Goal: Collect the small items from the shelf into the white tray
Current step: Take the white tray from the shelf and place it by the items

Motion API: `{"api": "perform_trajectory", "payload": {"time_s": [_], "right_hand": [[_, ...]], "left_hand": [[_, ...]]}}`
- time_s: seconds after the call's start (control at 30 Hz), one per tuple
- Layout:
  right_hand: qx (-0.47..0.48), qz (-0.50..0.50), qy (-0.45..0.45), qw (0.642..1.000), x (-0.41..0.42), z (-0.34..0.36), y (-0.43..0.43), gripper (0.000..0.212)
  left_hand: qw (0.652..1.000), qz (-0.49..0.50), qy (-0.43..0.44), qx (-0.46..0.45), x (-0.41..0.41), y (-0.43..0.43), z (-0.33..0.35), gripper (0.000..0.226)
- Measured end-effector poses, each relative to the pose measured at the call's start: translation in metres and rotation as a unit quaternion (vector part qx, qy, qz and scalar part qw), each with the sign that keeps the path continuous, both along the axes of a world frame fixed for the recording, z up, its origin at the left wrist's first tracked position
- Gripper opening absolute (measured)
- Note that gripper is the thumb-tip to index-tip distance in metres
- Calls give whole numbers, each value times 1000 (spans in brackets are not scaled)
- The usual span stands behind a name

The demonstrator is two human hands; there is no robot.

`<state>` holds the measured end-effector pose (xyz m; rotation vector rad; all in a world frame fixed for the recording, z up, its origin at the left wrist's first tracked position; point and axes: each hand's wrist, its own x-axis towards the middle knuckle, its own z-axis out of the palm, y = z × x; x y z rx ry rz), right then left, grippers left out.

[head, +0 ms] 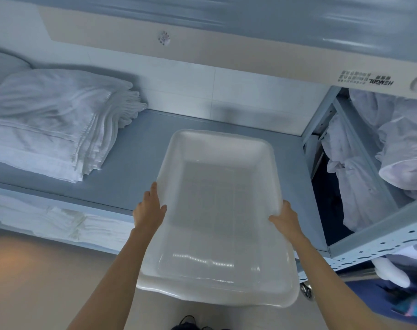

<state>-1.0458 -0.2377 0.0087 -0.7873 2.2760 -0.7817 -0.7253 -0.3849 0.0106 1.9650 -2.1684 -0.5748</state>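
- White tray (217, 198) is held empty, far half over the shelf (136, 148), near end overhanging the front edge; its long axis runs straight away from the body.
- Left rim is gripped by the left hand (149, 210), right rim by the right hand (286, 217), level with each other.
- No small items are seen; towels (47, 120) lie left of the tray.
- Set-down is likely needed first.

1. I hold the tray (262, 148) between my left hand (150, 210) and right hand (286, 217), one on each side rim.
2. Its far end is over the shelf (140, 153), and its near end is past the front edge.
3. Folded towels (55, 120) lie stacked on the shelf, left of the tray.
4. More folded linen (47, 220) lies one level below.
5. Bundled cloth (360, 186) sits in the rack to the right.
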Motion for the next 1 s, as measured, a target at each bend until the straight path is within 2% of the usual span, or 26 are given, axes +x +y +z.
{"api": "perform_trajectory", "payload": {"time_s": [0.07,0.17,0.37,0.57,0.77,1.0], "right_hand": [[-5,-3,10,1000,-3,-1,2,48],[-25,4,5,1000,-1,-4,6,42],[-50,70,-1,996,20,-4,-8,36],[-84,177,0,981,69,-2,-32,34],[-83,330,-2,940,141,7,-56,40],[-86,526,32,846,280,12,-60,46]], "left_hand": [[1000,24,4,0,0,-2,2,63],[998,60,22,8,9,4,5,47],[986,165,17,-21,60,43,5,41],[953,298,11,-54,122,104,12,39],[894,444,20,-54,181,189,13,44],[792,608,13,-41,254,317,9,42]]}}
